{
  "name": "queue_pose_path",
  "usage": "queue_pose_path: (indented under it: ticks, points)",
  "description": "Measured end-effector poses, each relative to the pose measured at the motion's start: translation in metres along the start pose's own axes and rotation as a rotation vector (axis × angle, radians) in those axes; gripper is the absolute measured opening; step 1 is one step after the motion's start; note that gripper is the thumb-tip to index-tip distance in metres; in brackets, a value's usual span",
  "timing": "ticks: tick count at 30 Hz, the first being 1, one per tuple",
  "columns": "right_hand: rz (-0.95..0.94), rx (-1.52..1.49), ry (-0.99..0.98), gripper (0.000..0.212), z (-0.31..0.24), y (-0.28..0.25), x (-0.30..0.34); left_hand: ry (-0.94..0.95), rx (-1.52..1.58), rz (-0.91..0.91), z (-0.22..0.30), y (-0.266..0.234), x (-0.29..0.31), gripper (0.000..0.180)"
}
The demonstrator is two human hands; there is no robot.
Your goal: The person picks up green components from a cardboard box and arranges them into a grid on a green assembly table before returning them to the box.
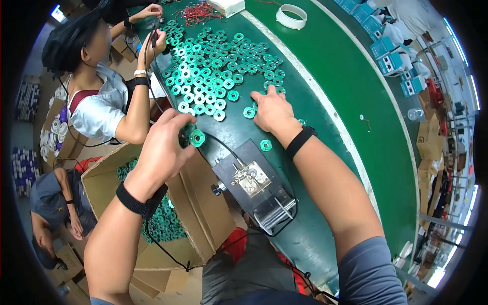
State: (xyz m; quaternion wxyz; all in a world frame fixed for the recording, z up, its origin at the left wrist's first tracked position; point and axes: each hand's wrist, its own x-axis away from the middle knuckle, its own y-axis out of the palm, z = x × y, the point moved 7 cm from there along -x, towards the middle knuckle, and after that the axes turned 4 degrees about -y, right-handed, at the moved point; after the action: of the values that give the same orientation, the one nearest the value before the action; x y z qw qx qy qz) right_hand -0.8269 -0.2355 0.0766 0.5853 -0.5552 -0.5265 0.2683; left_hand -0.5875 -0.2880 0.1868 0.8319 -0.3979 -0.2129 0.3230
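Note:
My left hand [165, 145] is closed on a couple of small round green parts with dark centre holes, the front green ring [202, 141] showing at the fingertips, above the edge of a cardboard box [203, 203]. My right hand [274, 113] is stretched over the green table, fingers apart, at the near right edge of a spread of similar green rings [219, 92]. Its thumb side is close to one loose ring [245, 113]; whether they touch, I cannot tell. Another single ring [262, 146] lies nearer me. Both wrists wear black bands.
A dark metal bench device [249, 178] with a cable stands between my forearms. The box at my left holds many green rings [165, 223]. Across the table's left side, a co-worker [107, 101] handles something small. Red wires [201, 14] and a white ring [291, 18] lie farther off.

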Motion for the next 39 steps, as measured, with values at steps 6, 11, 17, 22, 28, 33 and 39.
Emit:
queue_pose_path:
  ticks: [6,11,17,22,28,33,39]
  points:
    - [-0.022,-0.054,-0.007,0.046,-0.005,0.006,0.002,-0.052,-0.007,0.015,-0.021,-0.022,0.051,0.046]
    - [0.062,0.048,-0.060,0.047,0.008,-0.001,0.003,-0.186,-0.042,0.028,-0.050,-0.036,0.096,0.049]
    - [0.293,-0.007,-0.287,0.049,0.028,-0.064,0.038,-0.328,0.000,0.008,-0.101,-0.042,0.166,0.048]
    - [0.322,-0.037,-0.343,0.050,0.023,-0.127,0.102,-0.434,0.056,0.009,-0.168,-0.033,0.240,0.049]
    - [0.144,-0.178,-0.150,0.050,-0.040,-0.169,0.268,-0.444,0.079,0.001,-0.250,-0.026,0.324,0.053]
    - [-0.056,-0.405,-0.055,0.049,-0.159,-0.137,0.360,-0.496,0.048,-0.095,-0.310,-0.002,0.372,0.050]
    - [-0.322,-0.624,-0.221,0.048,-0.300,-0.030,0.368,-0.560,-0.093,-0.260,-0.374,0.074,0.405,0.050]
